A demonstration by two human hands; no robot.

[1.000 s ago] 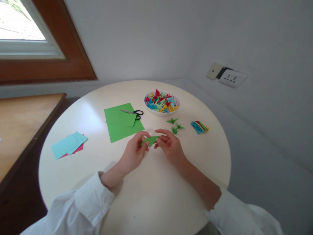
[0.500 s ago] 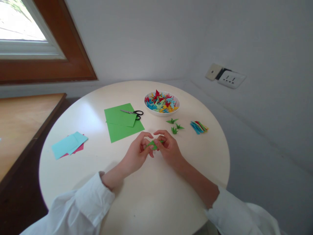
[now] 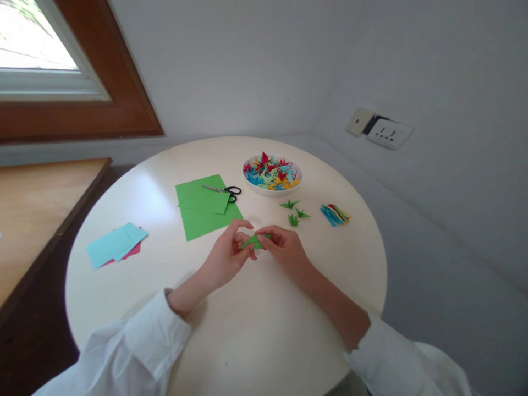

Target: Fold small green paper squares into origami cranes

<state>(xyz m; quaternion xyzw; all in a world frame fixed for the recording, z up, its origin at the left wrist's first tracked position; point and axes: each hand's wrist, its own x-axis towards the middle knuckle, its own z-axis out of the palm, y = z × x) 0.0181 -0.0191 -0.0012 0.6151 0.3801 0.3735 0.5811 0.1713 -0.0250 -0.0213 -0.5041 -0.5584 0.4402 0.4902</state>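
Observation:
A small piece of folded green paper [image 3: 256, 241] is held between my two hands above the middle of the table. My left hand [image 3: 227, 250] pinches its left end between thumb and fingers, the index finger arched over it. From the other side, my right hand [image 3: 285, 248] grips the paper with thumb and fingertips. Part of the paper is hidden by the fingers. Just beyond my right hand lie several small green paper cranes [image 3: 293, 220].
A white bowl [image 3: 272, 192] full of coloured paper cranes stands at the back. Black-handled scissors [image 3: 232, 191] lie on green paper sheets [image 3: 206, 223]. Blue and pink sheets [image 3: 111, 246] lie left, coloured paper strips [image 3: 335, 215] right. The round white table [image 3: 256, 341] meets the walls behind.
Both hands have shifted slightly. My left hand moved a little to the left, and my right fingers drew closer together on the green paper, which now sits more tilted.

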